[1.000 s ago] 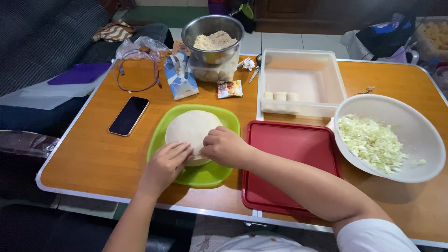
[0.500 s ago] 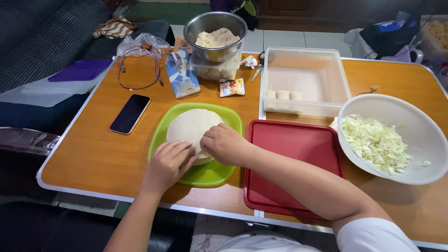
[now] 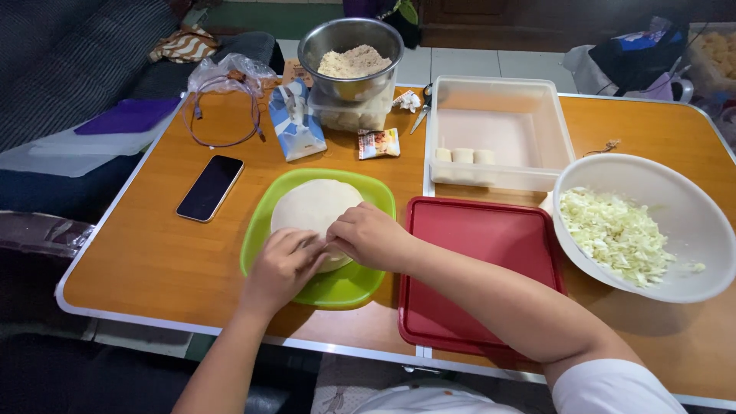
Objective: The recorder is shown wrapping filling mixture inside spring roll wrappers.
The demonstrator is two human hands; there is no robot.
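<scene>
pinching near edge of pale round wrapper stack (image 3: pixel 310 211) on green plate (image 3: pixel 364 280); left hand (image 3: pixel 284 264), right hand (image 3: pixel 368 234) fingers narrow, nipping top sheet; peeling slowly, avoiding tearing.

Single head-worn view, steeply down and forward over the near edge of the wooden table (image 3: pixel 153 268), close in

A stack of thin round pale wrappers (image 3: pixel 314 211) lies flat on a green square plate (image 3: pixel 264 238) with rounded corners. The near edge of the stack is under the fingers (image 3: pixel 307 247) of both hands, which pinch it; the rest spreads away beyond the fingertips. The plate sits flat under them.
</scene>
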